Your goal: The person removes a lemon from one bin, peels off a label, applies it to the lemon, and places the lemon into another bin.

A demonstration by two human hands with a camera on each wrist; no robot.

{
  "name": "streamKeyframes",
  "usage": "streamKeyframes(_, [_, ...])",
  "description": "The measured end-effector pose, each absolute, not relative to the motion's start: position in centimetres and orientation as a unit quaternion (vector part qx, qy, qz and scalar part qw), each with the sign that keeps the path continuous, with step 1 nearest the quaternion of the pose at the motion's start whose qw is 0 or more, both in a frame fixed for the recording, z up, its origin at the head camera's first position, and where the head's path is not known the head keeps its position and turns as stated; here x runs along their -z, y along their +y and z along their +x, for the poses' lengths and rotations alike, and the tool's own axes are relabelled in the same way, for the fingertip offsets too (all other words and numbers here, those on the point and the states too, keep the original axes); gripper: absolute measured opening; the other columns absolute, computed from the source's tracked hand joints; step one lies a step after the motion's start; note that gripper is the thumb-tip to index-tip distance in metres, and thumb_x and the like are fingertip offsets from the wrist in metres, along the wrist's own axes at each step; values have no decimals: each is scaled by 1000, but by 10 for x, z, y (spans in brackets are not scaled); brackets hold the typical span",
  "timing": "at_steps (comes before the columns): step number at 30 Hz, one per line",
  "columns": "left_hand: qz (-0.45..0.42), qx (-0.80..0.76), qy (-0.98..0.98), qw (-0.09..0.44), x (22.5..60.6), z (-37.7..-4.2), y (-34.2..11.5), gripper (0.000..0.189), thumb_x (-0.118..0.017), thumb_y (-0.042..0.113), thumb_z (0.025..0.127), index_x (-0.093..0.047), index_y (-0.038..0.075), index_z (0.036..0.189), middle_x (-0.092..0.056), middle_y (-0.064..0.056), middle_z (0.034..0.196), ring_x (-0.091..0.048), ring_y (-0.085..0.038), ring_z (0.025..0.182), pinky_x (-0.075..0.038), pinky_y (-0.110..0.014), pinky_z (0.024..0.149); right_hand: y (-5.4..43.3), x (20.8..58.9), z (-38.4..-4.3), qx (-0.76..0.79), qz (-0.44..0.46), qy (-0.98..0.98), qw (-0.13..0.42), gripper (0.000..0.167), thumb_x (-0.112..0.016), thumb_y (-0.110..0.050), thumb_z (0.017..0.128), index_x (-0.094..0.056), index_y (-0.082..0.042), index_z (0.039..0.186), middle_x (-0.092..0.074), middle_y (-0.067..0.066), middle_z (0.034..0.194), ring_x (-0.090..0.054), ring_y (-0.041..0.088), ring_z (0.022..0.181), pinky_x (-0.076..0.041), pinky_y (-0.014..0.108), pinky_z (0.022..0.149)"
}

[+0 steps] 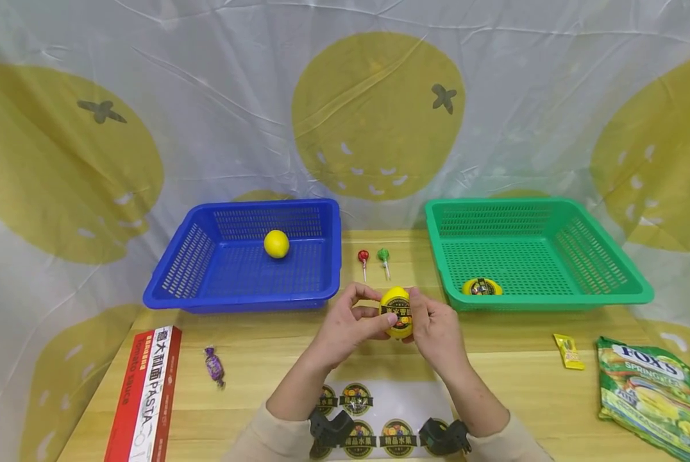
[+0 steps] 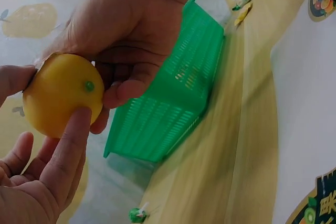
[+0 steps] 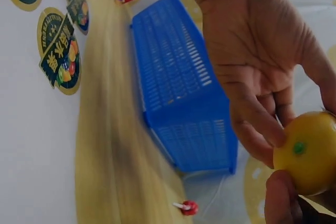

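A yellow lemon [image 1: 396,308] with a dark round fruit sticker [image 1: 399,316] on its side is held up over the table between both hands. My left hand [image 1: 347,325] grips its left side, thumb against the sticker's edge. From the right, my right hand [image 1: 440,327] holds the lemon with its thumb near the top. The left wrist view shows the lemon [image 2: 60,95] from its underside, with a small green tip. Below the hands lies a white sheet [image 1: 399,401] of several similar stickers, partly hidden by the forearms and wrist cameras.
A blue basket [image 1: 241,304] at the left holds a plain lemon [image 1: 276,244]. The green basket [image 1: 553,299] at the right holds a stickered lemon [image 1: 481,287]. Red [image 1: 363,256] and green lollipops [image 1: 383,255] lie between them. A pasta box [image 1: 143,398], wrapped candies [image 1: 214,367] and a Fox's bag [image 1: 651,391] lie around.
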State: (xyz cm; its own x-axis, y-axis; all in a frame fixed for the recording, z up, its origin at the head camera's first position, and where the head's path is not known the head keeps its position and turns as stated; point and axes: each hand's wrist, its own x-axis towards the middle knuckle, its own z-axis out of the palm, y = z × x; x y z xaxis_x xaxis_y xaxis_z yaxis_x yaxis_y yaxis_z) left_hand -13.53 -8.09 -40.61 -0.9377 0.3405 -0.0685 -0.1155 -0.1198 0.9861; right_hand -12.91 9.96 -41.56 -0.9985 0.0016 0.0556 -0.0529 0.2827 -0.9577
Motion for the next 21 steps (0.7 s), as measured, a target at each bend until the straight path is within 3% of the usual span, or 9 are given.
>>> streamKeyframes(3, [90,-737,656,135,407,-138,-86,47,-74,6,89,-47,2,128,-52,-17,131,-68,-16,97,-64,-44,82,98,417,-131,-620,41,-784,-19,48,-42,-39,110,-63,-4,136,-70,23,109,-72,21,79,-63,32,64])
streamKeyframes(7, [97,-724,675,104,408,-140,-92,47,-68,10,93,-48,1,134,-53,-20,132,-63,-19,102,-62,-32,78,94,419,-132,-630,73,-770,-68,50,-58,-32,104,-49,-9,148,-63,23,122,-71,24,97,-64,32,77])
streamKeyframes(11, [100,-694,708,85,409,-141,-93,47,-65,27,99,-52,4,138,-55,-19,129,-63,-17,96,-59,-27,75,88,421,-129,-602,81,-792,-59,59,-75,-30,92,-51,-11,142,-63,19,113,-70,20,90,-63,30,73])
streamKeyframes(14, [100,-673,730,68,413,-143,-90,44,-70,35,97,-63,6,130,-61,-16,120,-62,-16,90,-56,-24,70,84,421,-126,-557,87,-826,-30,64,-83,-33,83,-54,-14,135,-66,13,104,-69,15,82,-59,26,66])
streamKeyframes(18, [91,-673,734,28,422,-145,-86,27,-70,28,98,-73,4,110,-68,-14,104,-61,-14,83,-54,-22,67,80,422,-123,-537,86,-839,-11,64,-89,-33,78,-55,-17,130,-66,9,99,-67,12,79,-56,23,63])
streamKeyframes(21, [68,-678,732,-25,426,-146,-84,28,-61,25,103,-77,2,100,-70,-14,98,-61,-12,86,-52,-21,72,78,423,-122,-559,85,-825,-15,62,-91,-29,77,-56,-20,128,-63,8,101,-67,14,78,-56,24,64])
